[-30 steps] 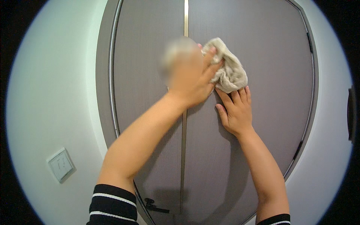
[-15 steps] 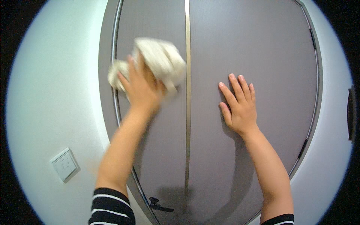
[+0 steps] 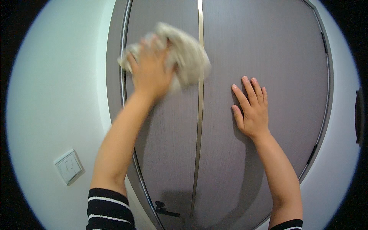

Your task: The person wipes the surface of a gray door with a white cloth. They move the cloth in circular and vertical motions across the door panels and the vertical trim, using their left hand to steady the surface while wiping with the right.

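A cream-coloured cloth (image 3: 188, 57), smeared by motion, lies bunched under my left hand (image 3: 151, 73) against the upper left part of a grey-brown door (image 3: 283, 50). The fingers of that hand are spread over the cloth and hold it. Part of the cloth overlaps the gold vertical strip (image 3: 199, 126) in the door. To the right of the strip, my right hand (image 3: 253, 109) rests on the door panel with its fingers apart and nothing in them.
A black lever handle (image 3: 166, 210) sits low on the door's left side. On the pale wall (image 3: 57, 76) to the left is a white switch plate (image 3: 68, 167). Dark hinges (image 3: 324, 42) show along the right frame, and a dark object (image 3: 359, 117) stands at the far right rim.
My left hand has moved the cloth upward and a little to the right, so it now reaches over the gold strip. The view has shifted slightly; my right hand stays on its panel.
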Motion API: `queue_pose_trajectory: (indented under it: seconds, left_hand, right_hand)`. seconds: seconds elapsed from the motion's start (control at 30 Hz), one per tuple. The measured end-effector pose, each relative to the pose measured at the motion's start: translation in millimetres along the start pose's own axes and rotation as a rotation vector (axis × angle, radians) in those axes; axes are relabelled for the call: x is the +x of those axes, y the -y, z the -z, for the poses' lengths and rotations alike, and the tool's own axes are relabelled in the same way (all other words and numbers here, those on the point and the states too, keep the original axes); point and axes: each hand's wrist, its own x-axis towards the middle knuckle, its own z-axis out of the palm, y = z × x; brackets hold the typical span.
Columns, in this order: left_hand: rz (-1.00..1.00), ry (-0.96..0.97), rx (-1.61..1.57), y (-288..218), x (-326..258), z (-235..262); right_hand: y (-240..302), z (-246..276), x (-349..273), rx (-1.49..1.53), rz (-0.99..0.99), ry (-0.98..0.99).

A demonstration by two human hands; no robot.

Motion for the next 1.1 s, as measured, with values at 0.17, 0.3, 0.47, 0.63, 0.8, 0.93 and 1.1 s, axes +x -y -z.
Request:
queue_pose_trajectory:
  seconds: [0.17, 0.3, 0.47, 0.63, 0.8, 0.93, 1.1]
  left_hand:
    - [0.364, -0.119, 0.177, 21.1, 80.5, -6.2]
    - [-0.197, -0.070, -0.133, -73.8, 2.7, 9.2]
    - [-0.639, -0.088, -0.390, -75.3, -112.5, 28.7]
    - [-0.170, -0.025, -0.081, 12.7, -66.5, 3.3]
    - [0.385, -0.185, 0.106, 107.2, 36.9, -3.2]
    - [0.423, -0.107, -0.093, 103.6, 13.2, -8.8]
    - [0.411, 0.002, -0.218, 45.5, -131.4, 25.1]
  right_hand:
    - [7.5, -2.5, 6.8, 0.018, 0.017, -0.033]
    - [-4.7, -0.4, 1.2, 0.032, -0.007, -0.012]
    - [4.3, -1.1, 5.5, 0.053, -0.002, -0.021]
    - [5.5, -1.5, 1.4, 0.012, 0.000, 0.014]
    - [12.7, -2.9, 7.2, 0.022, 0.014, -0.021]
    - [16.2, -4.0, 7.4, 0.005, 0.007, -0.011]
    - [1.1, -1.9, 2.8, 0.011, -0.014, -0.012]
